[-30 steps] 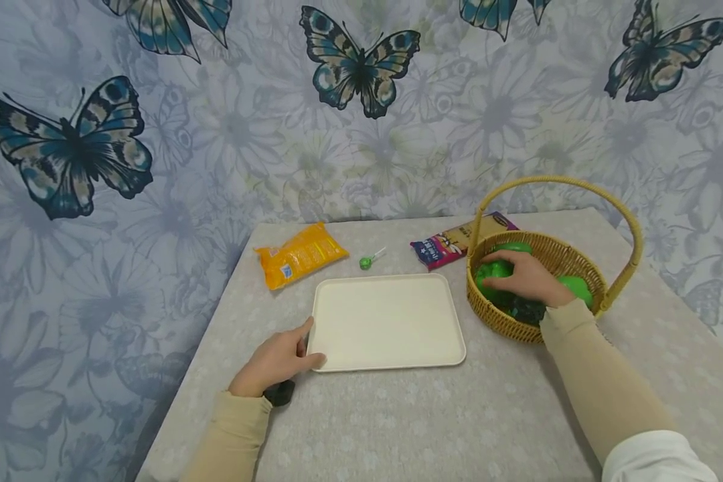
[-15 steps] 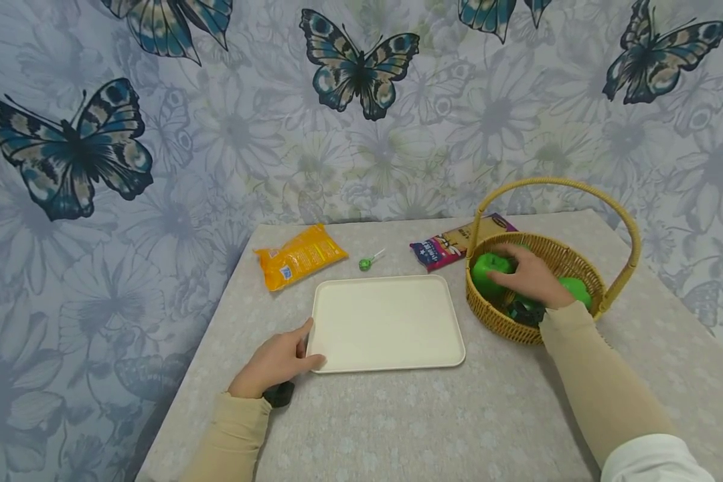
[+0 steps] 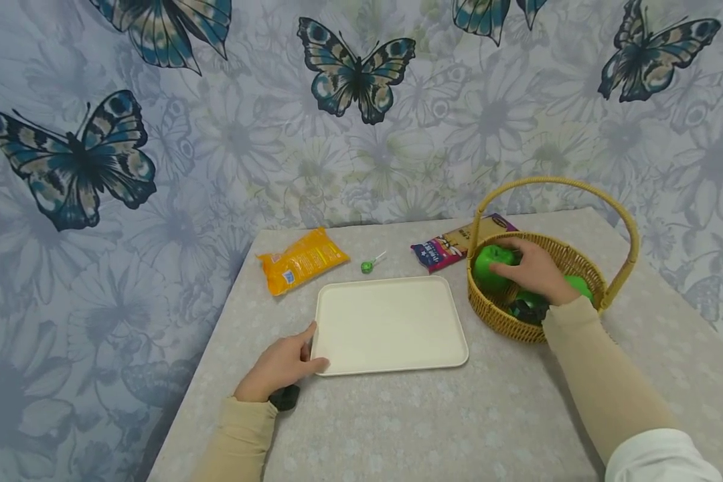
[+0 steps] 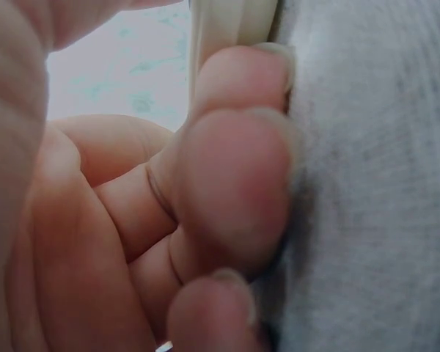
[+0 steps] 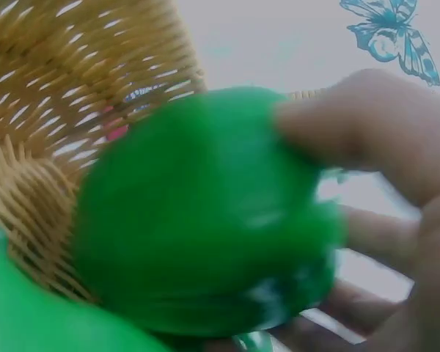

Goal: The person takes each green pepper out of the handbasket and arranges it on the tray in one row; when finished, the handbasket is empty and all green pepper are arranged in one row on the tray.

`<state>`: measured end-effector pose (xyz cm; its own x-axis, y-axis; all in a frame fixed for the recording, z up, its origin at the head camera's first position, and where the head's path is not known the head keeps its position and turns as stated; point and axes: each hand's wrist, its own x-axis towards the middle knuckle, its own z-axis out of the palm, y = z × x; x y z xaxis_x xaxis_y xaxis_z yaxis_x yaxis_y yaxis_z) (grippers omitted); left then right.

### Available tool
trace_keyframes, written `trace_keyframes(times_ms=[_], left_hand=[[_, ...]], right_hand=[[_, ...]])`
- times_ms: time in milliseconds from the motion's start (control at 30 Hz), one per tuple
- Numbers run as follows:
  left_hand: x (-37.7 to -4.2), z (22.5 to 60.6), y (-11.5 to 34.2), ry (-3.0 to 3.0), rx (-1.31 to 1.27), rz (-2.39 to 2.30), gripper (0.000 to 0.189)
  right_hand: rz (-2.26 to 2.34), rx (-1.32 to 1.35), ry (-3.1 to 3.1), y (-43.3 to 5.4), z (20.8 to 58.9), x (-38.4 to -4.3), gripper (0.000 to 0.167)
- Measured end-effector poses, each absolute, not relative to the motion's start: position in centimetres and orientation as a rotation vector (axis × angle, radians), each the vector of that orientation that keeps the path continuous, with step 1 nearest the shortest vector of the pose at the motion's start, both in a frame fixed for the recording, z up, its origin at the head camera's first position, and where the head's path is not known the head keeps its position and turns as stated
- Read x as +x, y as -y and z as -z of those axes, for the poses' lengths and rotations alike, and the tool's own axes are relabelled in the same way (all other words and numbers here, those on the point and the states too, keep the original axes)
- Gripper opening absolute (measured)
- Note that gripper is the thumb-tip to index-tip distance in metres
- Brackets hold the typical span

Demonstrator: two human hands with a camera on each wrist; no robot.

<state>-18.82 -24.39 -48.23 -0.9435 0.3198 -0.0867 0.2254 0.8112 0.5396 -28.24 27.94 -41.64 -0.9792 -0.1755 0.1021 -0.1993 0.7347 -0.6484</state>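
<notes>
In the head view, my right hand [image 3: 536, 271] reaches into a wicker basket [image 3: 500, 325] and grips a glossy green bell pepper [image 3: 485, 269]. The right wrist view shows the pepper [image 5: 198, 213] large and blurred, with thumb and fingers around its side. More green items [image 3: 580, 286] lie lower in the basket, partly covered by the wrist. At the left, my left hand [image 3: 280, 368] holds the near-left edge of a cream tray [image 3: 391, 325], thumb on its corner. Its fingertips [image 4: 238, 176] are curled beside the tray's rim, against the tablecloth.
An orange snack packet [image 3: 303, 261] lies beyond the tray at the left. A green lollipop [image 3: 367, 266] is behind the tray. A purple and gold packet [image 3: 442, 249] lies partly behind the basket. The tall basket handle [image 3: 632, 248] arches over. A butterfly-patterned wall stands behind the table.
My right fingers have shifted around the green pepper, which has turned and now shows more of its side. My left hand and the tray keep their places; the view has tilted slightly.
</notes>
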Motion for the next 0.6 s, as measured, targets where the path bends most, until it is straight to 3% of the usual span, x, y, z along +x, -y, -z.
trace_keyframes(times_ms=[200, 367, 600], left_hand=[[-18.7, 48.4, 24.2, -2.829, 0.432, -0.812, 0.085], [-18.8, 48.5, 24.2, -2.841, 0.448, -0.788, 0.084], [-18.9, 48.4, 24.0, -2.856, 0.457, -0.761, 0.084]], right_hand=[[-1.092, 0.299, 2.837, -26.5, 38.6, -26.3, 0.073], [-1.101, 0.446, 2.770, -22.9, 36.0, -23.8, 0.065], [-1.288, 0.727, 2.624, -14.4, 38.3, -23.7, 0.056]])
